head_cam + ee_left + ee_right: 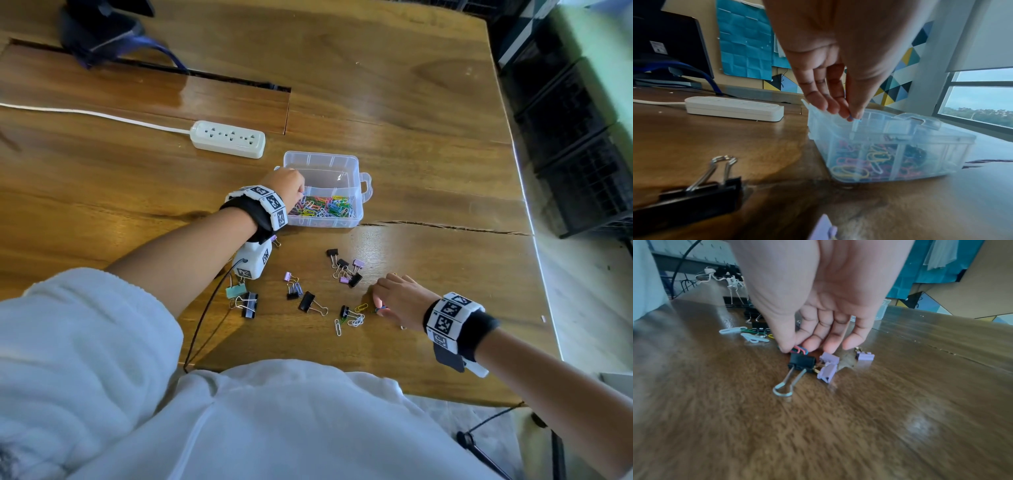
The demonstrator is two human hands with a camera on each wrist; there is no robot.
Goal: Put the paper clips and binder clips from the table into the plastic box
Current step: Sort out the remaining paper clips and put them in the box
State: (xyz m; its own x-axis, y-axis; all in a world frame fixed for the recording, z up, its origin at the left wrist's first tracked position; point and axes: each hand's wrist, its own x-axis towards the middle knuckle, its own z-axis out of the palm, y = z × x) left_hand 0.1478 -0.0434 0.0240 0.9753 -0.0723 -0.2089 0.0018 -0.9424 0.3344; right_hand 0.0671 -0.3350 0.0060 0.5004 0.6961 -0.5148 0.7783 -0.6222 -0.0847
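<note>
A clear plastic box (358, 192) (941, 146) stands open on the wooden table, its near compartment full of coloured paper clips (325, 207). My left hand (287, 181) (851, 116) hovers over the box's left rim, pinching a small blue paper clip (854, 118). My right hand (397, 298) (797, 347) is down at the table, thumb and fingers pinching a few coloured paper clips (800, 350). Black and lilac binder clips (346, 270) (802, 361) lie just beside it. More binder clips (306, 301) and loose white paper clips (356, 320) are scattered in front of the box.
A white power strip (227, 138) (733, 108) with its cord lies behind the box to the left. A dark bag (99, 31) sits at the far left corner. A crack (445, 226) runs across the tabletop to the right edge. A black cable (205, 318) hangs from my left wrist.
</note>
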